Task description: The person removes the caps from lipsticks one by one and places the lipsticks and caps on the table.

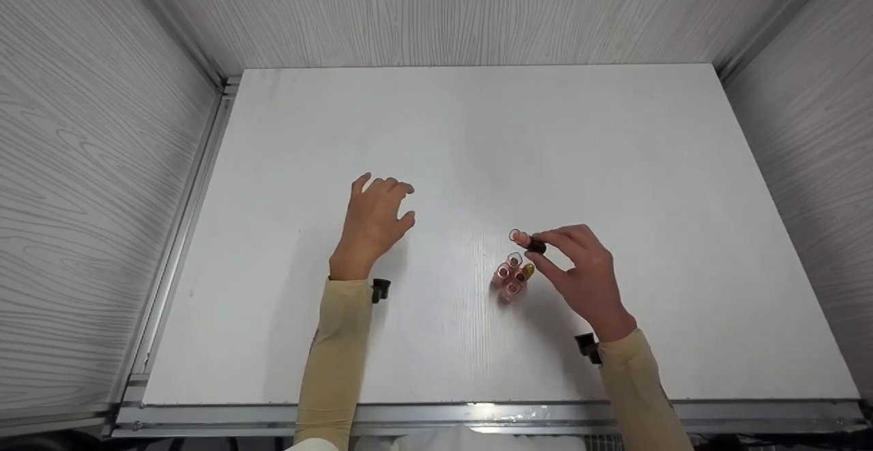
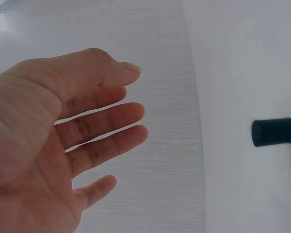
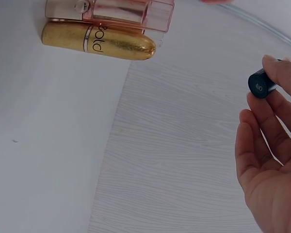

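My right hand (image 1: 580,273) pinches a lipstick tube (image 1: 528,240) between thumb and fingers; its clear pinkish end points left. In the right wrist view only its dark round end (image 3: 258,86) shows clearly. Just below and left of that hand, several clear pink lipstick tubes (image 1: 513,287) stand grouped on the table. Among them is a gold tube (image 3: 121,43) with lettering. My left hand (image 1: 374,222) hovers with fingers loosely bent and nothing in it. A dark cylinder (image 2: 274,132) is near it in the left wrist view; the head view does not show it.
The white table (image 1: 436,130) is enclosed by wood-grain panels at the back (image 1: 436,14) and both sides. A metal rail (image 1: 409,415) runs along its front edge. Small black mounts (image 1: 380,291) sit at both wrists.
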### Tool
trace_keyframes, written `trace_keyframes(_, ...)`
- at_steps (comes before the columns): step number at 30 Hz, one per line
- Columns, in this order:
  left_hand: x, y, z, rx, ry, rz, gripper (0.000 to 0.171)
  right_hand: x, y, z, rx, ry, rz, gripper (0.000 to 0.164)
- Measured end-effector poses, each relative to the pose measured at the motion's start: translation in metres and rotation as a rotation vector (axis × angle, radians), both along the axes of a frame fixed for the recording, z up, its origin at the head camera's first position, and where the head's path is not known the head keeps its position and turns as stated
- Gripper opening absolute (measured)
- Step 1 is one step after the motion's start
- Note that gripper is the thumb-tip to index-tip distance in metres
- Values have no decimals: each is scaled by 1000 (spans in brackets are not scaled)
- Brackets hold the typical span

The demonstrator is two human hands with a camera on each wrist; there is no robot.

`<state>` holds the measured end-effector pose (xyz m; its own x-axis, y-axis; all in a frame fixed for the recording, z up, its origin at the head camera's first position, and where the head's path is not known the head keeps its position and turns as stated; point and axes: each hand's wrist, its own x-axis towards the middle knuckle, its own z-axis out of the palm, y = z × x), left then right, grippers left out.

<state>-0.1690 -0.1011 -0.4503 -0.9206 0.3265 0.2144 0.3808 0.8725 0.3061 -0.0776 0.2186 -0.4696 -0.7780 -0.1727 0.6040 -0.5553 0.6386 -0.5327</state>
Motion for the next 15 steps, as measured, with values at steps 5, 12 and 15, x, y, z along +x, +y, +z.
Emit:
trace_keyframes(5,9,26,12,43,56,-154,29,-1,-6,3,-7,19,10,29)
trace_keyframes(12,23,56,16,155,13,-401,35,0,-11,6,17,-9,23,30)
trace_keyframes(15,29,63,18,211,10,-472,35,1,-12,7,31,-19,27,30)
